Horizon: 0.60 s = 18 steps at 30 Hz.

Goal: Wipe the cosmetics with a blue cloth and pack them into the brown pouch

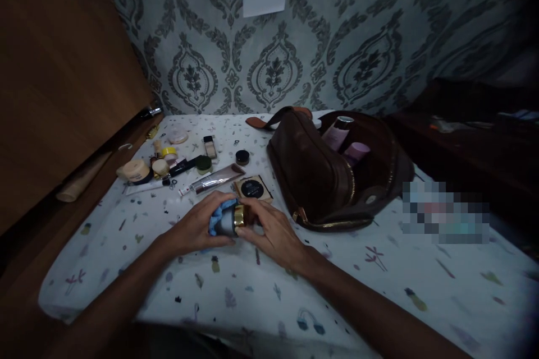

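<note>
Between both hands, just above the patterned sheet, is a small dark jar (227, 221) with a gold lid (240, 216), lying on its side. My left hand (202, 219) is closed around a crumpled blue cloth (216, 217), which presses against the jar's base end. At the other end, the fingers and thumb of my right hand (269, 230) grip the gold lid. A square box with a black round label (252, 189) lies right behind my fingers. Beyond it rests a silver tube (217, 179).
An open brown leather bag (311, 168) with bottles (338, 133) inside stands at right. Several jars, tubes and a foundation bottle (209, 147) are spread at back left. A wooden cabinet (67, 67) borders the left; a patterned wall (273, 61) rises behind.
</note>
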{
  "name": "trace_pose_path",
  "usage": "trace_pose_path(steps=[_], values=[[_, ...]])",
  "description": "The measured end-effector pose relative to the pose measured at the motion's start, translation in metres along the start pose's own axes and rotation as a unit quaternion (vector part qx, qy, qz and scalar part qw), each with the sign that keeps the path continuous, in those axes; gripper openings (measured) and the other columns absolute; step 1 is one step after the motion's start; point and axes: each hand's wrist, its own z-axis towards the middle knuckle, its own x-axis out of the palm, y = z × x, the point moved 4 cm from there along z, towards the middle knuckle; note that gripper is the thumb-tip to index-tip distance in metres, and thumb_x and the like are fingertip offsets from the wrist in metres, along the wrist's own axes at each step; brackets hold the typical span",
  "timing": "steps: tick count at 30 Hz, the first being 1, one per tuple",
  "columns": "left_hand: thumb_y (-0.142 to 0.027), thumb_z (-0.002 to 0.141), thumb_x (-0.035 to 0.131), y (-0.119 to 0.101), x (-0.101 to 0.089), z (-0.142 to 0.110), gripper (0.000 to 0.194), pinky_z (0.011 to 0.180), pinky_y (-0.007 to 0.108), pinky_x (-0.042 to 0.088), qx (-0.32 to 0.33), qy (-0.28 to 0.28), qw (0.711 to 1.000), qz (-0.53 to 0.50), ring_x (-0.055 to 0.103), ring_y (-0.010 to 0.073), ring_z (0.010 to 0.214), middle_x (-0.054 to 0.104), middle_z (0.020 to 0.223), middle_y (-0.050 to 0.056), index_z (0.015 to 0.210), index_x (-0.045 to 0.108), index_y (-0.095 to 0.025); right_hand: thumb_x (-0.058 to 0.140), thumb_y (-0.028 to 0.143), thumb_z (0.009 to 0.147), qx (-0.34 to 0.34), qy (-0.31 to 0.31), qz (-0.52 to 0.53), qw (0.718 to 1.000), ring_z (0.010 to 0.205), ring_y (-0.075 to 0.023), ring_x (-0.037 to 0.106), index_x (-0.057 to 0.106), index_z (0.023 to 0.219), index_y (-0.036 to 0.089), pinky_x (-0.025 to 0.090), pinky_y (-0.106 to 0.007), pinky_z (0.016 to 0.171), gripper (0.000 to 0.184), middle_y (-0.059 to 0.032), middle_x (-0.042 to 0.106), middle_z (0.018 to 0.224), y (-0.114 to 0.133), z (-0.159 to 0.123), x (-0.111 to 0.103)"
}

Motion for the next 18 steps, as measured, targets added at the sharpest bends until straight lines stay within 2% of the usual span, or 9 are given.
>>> trace_pose_path(steps=[4,8,14,18], values=[[-0.042,0.074,0.080,0.0023,-0.0036,0.0009,0.075,0.104,0.045,0.045,-0.072,-0.017,0.995,-0.072,0.054,0.0306,0.125,0.056,0.135,0.013,0.137,0.044,-0.024,0.063,0.050,0.086,-0.021,-0.004,0.006,1.000,0.108,-0.0300,0.062,0.042,0.140,0.024,0.051,-0.047,0.088,0.063,-0.0123,0.063,0.126,-0.0018,-0.0021,0.0020],[-0.045,0.070,0.082,0.0021,-0.0077,0.0019,0.074,0.104,0.046,0.044,-0.112,-0.026,0.985,-0.130,0.056,0.0306,0.122,0.059,0.132,0.012,0.132,0.050,-0.022,0.060,0.044,0.091,-0.039,0.000,0.055,0.998,0.101,-0.0252,0.062,0.043,0.138,0.026,0.053,-0.043,0.084,0.053,-0.0106,0.061,0.119,-0.0006,-0.0029,0.0022],[-0.046,0.072,0.081,0.0042,-0.0080,0.0023,0.063,0.099,0.044,0.048,-0.119,-0.047,0.982,-0.141,0.060,0.0290,0.115,0.065,0.123,0.010,0.125,0.058,-0.021,0.064,0.045,0.089,-0.008,-0.010,0.104,0.995,0.085,-0.0199,0.062,0.052,0.125,0.021,0.053,-0.032,0.070,0.045,-0.0072,0.061,0.103,-0.0030,-0.0011,-0.0001],[-0.044,0.080,0.075,0.0016,-0.0096,0.0013,0.047,0.095,0.042,0.050,-0.088,-0.090,0.987,-0.097,0.064,0.0278,0.110,0.069,0.117,0.010,0.119,0.063,-0.021,0.064,0.047,0.089,-0.003,-0.023,0.091,0.996,0.087,-0.0205,0.062,0.050,0.130,0.022,0.053,-0.034,0.074,0.050,-0.0069,0.064,0.103,-0.0031,-0.0010,-0.0013]])
